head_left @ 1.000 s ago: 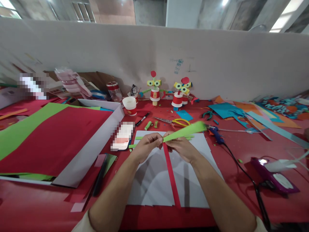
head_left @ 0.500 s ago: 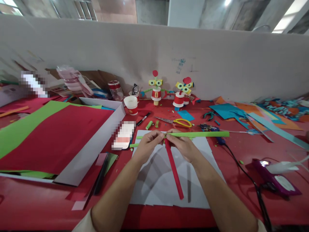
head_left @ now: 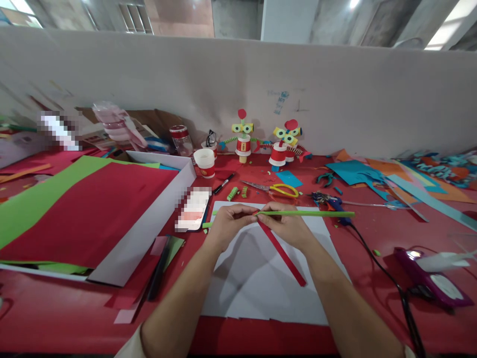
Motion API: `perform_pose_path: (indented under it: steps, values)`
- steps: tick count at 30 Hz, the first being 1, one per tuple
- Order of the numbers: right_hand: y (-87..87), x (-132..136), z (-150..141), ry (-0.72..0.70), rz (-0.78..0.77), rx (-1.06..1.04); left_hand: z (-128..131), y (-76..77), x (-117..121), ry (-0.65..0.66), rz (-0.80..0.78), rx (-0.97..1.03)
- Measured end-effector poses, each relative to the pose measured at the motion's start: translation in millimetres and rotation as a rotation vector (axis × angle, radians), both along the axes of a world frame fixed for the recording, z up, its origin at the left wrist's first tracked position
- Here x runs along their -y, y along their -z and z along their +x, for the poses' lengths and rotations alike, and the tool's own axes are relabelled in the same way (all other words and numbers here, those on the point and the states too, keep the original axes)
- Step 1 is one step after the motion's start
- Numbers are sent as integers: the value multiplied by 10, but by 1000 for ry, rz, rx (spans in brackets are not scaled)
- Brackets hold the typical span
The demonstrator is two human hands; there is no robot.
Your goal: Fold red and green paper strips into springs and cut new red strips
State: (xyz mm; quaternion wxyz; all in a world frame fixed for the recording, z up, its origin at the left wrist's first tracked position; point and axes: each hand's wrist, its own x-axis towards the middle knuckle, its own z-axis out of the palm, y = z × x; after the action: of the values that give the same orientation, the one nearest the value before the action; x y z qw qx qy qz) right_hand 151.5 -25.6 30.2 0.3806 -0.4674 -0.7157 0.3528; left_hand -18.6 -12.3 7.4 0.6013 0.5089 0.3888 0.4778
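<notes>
The left hand (head_left: 231, 226) and the right hand (head_left: 285, 223) are close together, fingers pinched on the spot where a green strip (head_left: 324, 214) and a red strip (head_left: 282, 251) meet. A second ago the green strip tilted up with its wide side showing; now it lies level, sticking out past the right hand. The red strip used to hang almost straight down toward the person. Now it has swung over to slant under the right hand, above the white paper (head_left: 257, 293). Blue writing (head_left: 281, 102) on the wall beyond the hands is too blurry to read. The paper cup (head_left: 207, 170) beyond the left hand has a tiny mark I can't read.
</notes>
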Motion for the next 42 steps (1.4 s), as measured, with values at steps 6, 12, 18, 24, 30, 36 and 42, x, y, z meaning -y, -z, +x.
perform_pose_path:
  steps: [6,12,18,24,30,36,42]
  values:
    - [-47,22,-17,8,9,127,-21,-38,3,15,-75,-52]
    - [23,-8,1,-19,-114,18,34,2,-4,-80,-89,24]
    - [-43,-66,112,9,-370,-307,34,63,-43,-142,-307,308]
    - [112,-51,-113,39,-331,-450,79,80,-57,-204,-382,565]
    - [340,-7,-352,236,-195,-479,160,135,-56,-213,-403,518]
    - [282,-45,-307,321,-254,-497,174,90,6,-193,-327,398]
    - [266,-47,-266,301,-215,-462,149,92,18,-174,-253,302]
